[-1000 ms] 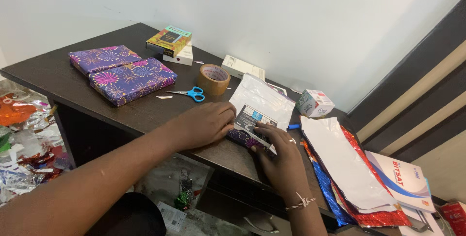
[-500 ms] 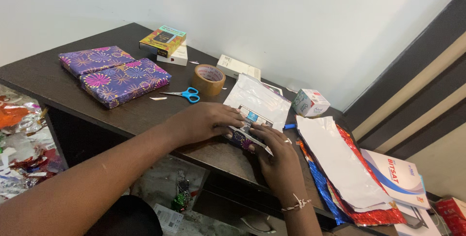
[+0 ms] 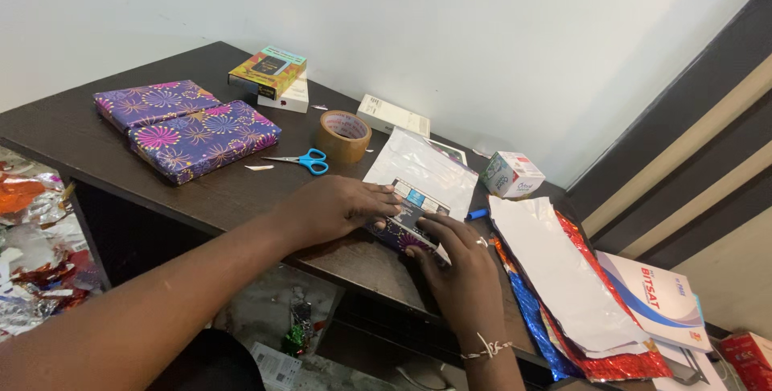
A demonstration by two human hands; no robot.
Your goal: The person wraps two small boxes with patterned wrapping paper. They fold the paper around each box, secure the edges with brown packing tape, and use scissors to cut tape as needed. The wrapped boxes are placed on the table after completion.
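Small box (image 3: 408, 218): half wrapped in purple paper, set on the dark desk (image 3: 241, 194) just right of the tape roll (image 3: 341, 135)
Left hand (image 3: 334, 208): laid flat; fingers together, pressed on the box
Right hand (image 3: 458, 266): fingers apparently pressed on the box's near edge; scissors (image 3: 304, 160) left of the roll

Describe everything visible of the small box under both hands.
The small box lies flat near the dark table's front edge, partly on a sheet of wrapping paper, silvery side up. Its top looks dark with blue and white patches; purple flower-patterned paper shows at its near edge. The left hand presses its left side, and the right hand covers its near right corner.
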